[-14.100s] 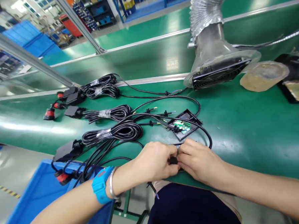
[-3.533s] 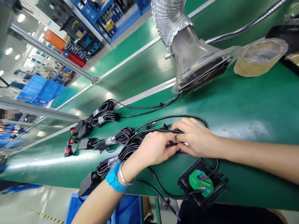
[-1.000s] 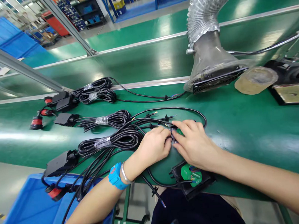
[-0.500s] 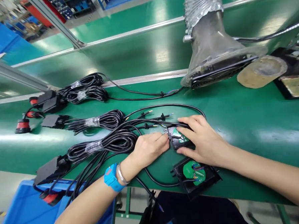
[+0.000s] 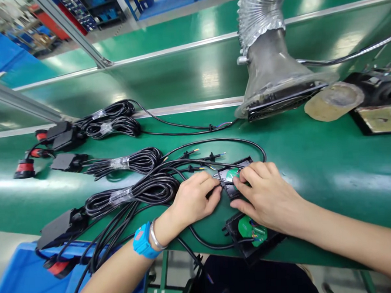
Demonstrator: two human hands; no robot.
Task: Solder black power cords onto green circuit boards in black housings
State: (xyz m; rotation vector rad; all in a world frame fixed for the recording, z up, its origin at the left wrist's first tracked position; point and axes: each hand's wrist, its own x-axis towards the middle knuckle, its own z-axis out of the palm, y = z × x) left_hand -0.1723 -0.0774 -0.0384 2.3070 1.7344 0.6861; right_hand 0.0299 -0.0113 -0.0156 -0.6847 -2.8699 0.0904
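On the green bench, left hand point(image 5: 193, 197) pinches a black cable point(image 5: 217, 187) at the open black housing point(image 5: 238, 177), right hand point(image 5: 266, 195) pressing it flat. Looks like wire seating; next needs careful fingertip routing onto the green board point(image 5: 231, 174).

Head view — close, angled down at bench point(image 5: 314, 166).

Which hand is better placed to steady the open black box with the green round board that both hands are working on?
Right, probably. The right hand already lies over the open black box, while the left hand pinches a thin black cable at its edge.
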